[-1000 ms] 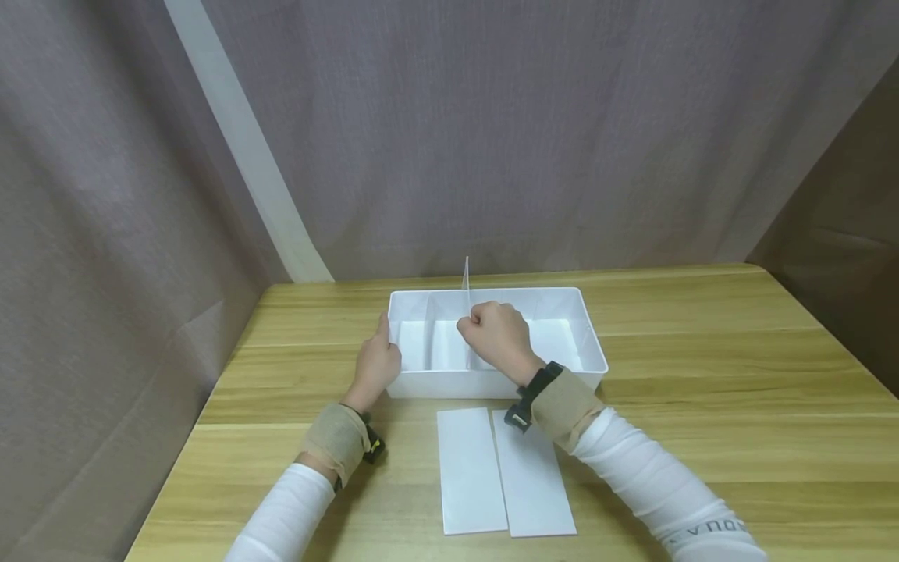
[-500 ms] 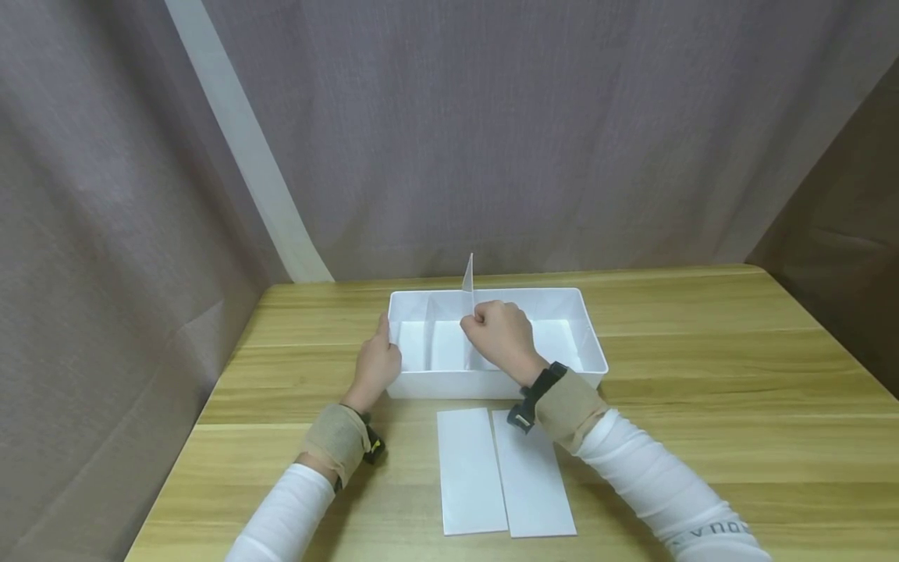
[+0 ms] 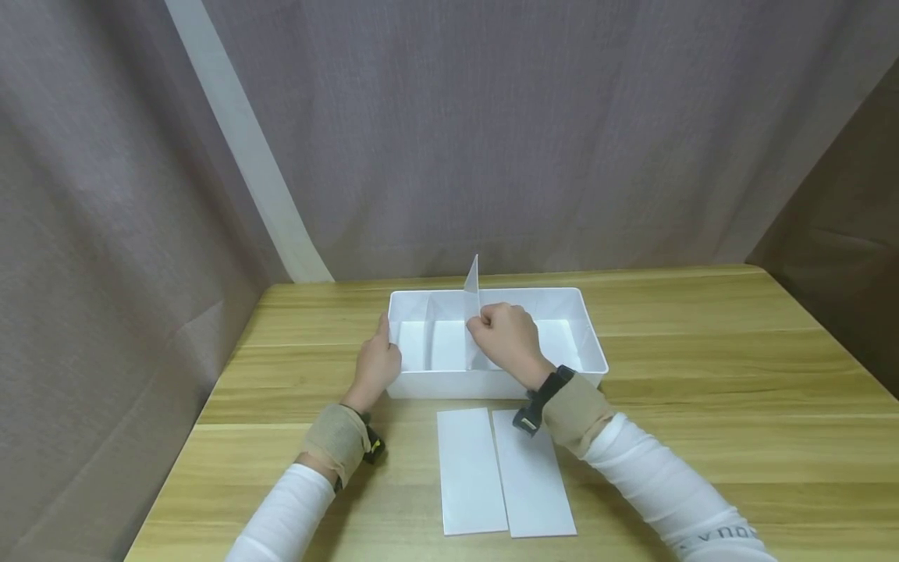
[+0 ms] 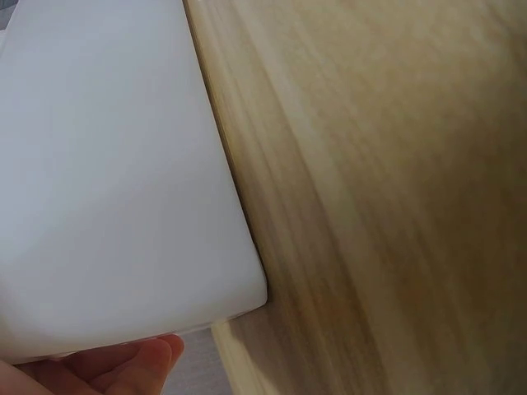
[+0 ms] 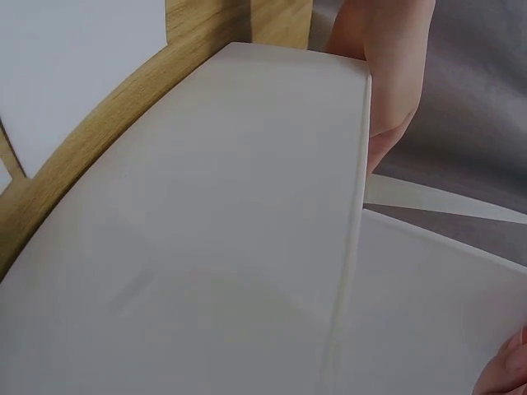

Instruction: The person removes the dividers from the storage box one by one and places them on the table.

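A white open-topped box (image 3: 445, 384) stands on the wooden table, with one upright divider (image 3: 427, 336) across its left part. My left hand (image 3: 375, 365) holds the box at its left end; in the left wrist view its fingers (image 4: 136, 366) lie against the end wall. With my right hand (image 3: 507, 337) I pinch a thin white divider panel (image 3: 472, 300) that stands upright across the middle of the box, its far part above the rim. In the right wrist view, this panel (image 5: 436, 288) rises past the rim, near my fingertips (image 5: 515, 362). My wrist hides part of the box.
Two flat white panels lie side by side in front of the box, the left one (image 3: 470, 472) close against the right one (image 3: 537, 488). The wooden table (image 3: 702, 367) extends to both sides. A grey curtain (image 3: 527, 140) hangs behind it.
My right hand has shifted slightly right, and the top of the pinched panel has swung right with it, showing more of its face. The left hand and the box stay put.
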A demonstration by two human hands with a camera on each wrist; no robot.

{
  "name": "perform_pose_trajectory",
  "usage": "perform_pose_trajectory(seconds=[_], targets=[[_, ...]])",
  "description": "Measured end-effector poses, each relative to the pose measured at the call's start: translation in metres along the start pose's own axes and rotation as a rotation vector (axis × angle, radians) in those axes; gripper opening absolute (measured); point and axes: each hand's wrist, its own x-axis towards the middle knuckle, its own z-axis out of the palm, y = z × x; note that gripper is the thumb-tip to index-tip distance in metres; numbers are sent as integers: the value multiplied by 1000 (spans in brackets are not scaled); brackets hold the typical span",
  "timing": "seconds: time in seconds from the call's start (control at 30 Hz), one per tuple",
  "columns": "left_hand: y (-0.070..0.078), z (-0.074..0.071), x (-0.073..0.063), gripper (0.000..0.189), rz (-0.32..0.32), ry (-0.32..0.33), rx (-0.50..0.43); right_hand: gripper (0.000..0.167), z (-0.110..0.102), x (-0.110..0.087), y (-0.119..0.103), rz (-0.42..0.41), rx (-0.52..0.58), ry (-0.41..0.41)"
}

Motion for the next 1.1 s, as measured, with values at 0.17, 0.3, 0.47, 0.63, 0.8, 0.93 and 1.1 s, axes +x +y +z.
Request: perform_pose_trajectory(seconds=[0.17, 0.3, 0.47, 0.63, 0.8, 0.93, 1.1], targets=[[-1, 1, 0, 59, 5, 5, -3, 36, -1, -2, 2, -8, 18, 10], [0, 0, 0, 59, 5, 3, -3, 36, -3, -4, 3, -16, 32, 21], [0, 0, -1, 58, 9, 5, -2, 36, -5, -8, 4, -16, 43, 15], [0, 0, 0, 58, 5, -5, -6, 36, -8, -11, 3, -14, 52, 7], [0, -1, 0, 59, -4, -14, -9, 36, -10, -14, 3, -22, 49, 9], [1, -1, -1, 59, -5, -17, -9, 35, -11, -16, 3, -37, 52, 21], [1, -1, -1, 59, -1, -13, -7, 35, -12, -19, 4, -34, 74, 26]])
